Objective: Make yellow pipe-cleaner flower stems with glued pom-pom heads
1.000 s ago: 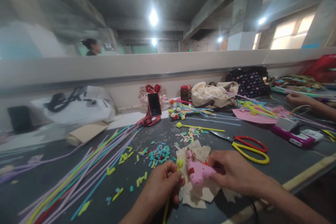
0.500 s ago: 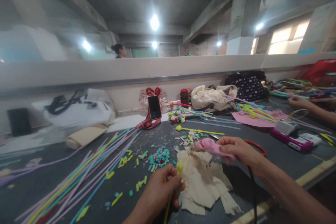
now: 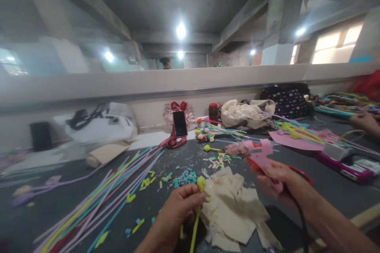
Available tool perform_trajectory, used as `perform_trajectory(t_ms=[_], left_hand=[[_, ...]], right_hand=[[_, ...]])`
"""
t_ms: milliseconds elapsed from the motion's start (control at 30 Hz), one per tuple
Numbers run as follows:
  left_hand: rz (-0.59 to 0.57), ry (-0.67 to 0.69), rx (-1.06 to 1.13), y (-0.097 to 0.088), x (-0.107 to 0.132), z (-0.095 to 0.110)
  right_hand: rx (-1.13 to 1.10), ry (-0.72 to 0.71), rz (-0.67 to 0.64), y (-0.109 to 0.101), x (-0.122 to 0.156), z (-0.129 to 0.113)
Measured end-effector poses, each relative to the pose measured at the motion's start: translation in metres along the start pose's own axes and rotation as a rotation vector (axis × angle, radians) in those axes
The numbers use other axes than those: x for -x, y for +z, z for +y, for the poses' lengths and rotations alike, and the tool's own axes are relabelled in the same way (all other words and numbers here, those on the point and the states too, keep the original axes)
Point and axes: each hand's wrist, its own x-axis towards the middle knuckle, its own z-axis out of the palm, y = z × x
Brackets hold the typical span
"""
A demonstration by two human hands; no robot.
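Observation:
My right hand [image 3: 274, 176] is closed around the grip of a pink glue gun [image 3: 258, 154], held above the dark table with its nozzle pointing left and its black cord trailing toward me. My left hand [image 3: 178, 213] pinches a yellow pipe cleaner [image 3: 196, 215] whose yellow pompom tip [image 3: 201, 184] sticks up beside my fingers. Between the two hands lies a crumpled, stained paper sheet [image 3: 234, 213].
Long coloured pipe cleaners [image 3: 97, 201] fan across the left of the table [image 3: 41, 205]. Cut coloured bits [image 3: 184, 178], a phone on a red stand [image 3: 179, 124], bags [image 3: 246, 112], finished flower sticks [image 3: 208, 130] lie beyond. Another person's hand [image 3: 363, 120] works at the right.
My right hand lifted the glue gun off the paper and raised it up and to the right. My left hand stayed on the yellow pipe cleaner. The view turned slightly left.

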Motion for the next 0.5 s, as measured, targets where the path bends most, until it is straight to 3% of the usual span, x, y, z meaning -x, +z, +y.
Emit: perform_trajectory(t_ms=[267, 367, 500], left_hand=[[-0.142, -0.126, 0.332, -0.006, 0.005, 0.004], [-0.191, -0.146, 0.412, -0.009, 0.005, 0.005], [-0.162, -0.178, 0.5, -0.009, 0.006, 0.006]], right_hand=[[0.153, 0.13, -0.207, 0.031, 0.016, 0.018], [0.244, 0.083, -0.174, 0.044, 0.024, 0.016], [0.4, 0.048, -0.151, 0.05, 0.028, 0.017]])
